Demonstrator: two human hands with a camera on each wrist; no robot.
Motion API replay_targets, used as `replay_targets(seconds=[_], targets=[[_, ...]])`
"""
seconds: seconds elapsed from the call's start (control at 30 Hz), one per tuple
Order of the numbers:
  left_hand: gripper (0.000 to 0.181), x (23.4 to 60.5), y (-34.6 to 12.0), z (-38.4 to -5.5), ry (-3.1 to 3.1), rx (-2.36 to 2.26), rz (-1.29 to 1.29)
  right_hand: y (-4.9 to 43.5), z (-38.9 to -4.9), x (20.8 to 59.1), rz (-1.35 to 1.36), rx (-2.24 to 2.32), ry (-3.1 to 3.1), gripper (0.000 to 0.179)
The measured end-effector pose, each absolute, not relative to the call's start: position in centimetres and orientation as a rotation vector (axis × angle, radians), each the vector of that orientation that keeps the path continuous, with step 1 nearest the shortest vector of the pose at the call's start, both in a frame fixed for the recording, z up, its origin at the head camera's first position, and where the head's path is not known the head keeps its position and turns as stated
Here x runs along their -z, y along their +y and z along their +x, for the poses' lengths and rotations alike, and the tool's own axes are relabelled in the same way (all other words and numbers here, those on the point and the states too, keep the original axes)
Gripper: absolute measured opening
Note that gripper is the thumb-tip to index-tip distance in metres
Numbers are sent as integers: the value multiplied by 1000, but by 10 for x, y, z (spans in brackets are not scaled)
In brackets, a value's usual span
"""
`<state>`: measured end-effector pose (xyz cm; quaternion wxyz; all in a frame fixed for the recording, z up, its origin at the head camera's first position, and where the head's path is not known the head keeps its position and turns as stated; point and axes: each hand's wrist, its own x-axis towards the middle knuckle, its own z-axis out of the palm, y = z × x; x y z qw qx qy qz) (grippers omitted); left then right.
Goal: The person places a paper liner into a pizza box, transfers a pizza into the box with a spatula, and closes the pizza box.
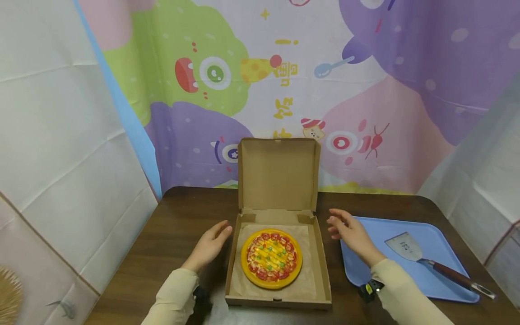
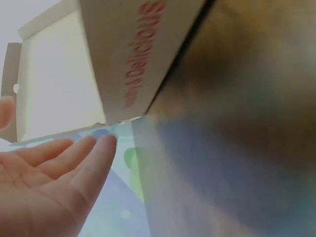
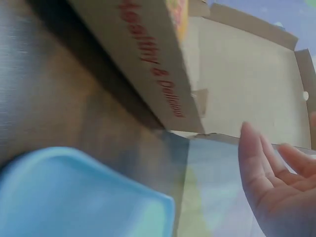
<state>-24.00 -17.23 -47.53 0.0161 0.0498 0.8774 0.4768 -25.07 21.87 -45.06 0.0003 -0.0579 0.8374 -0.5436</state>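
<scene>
A cardboard pizza box (image 1: 278,171) stands on the table with its lid raised upright at the back. Inside, on brown paper (image 1: 306,253), lies a round pizza (image 1: 271,258) with a yellow rim, red slices, yellow strips and green bits. My left hand (image 1: 209,246) is just off the box's left side, fingers relaxed, holding nothing. On the other side, my right hand (image 1: 351,234) hovers between the box and the blue tray, its fingers loosely bent around nothing. Both wrist views show each hand apart from the box's printed side wall (image 3: 153,64).
At the right a blue tray (image 1: 365,271) carries a pizza server (image 1: 406,247) whose dark handle sticks out over the tray's front right corner. Behind the dark wooden table (image 1: 178,225) hangs a cartoon curtain (image 1: 195,36).
</scene>
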Motion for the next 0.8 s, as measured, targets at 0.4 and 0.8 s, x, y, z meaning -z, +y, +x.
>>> replay_targets(seconds=[0.4,0.8], targets=[[75,459,-167,-286,2635,-1641,101,204,-303,435,0,1682,2602,67],[73,456,-153,-318,2296,-1918,137,187,-332,446,-6,1729,2502,74]])
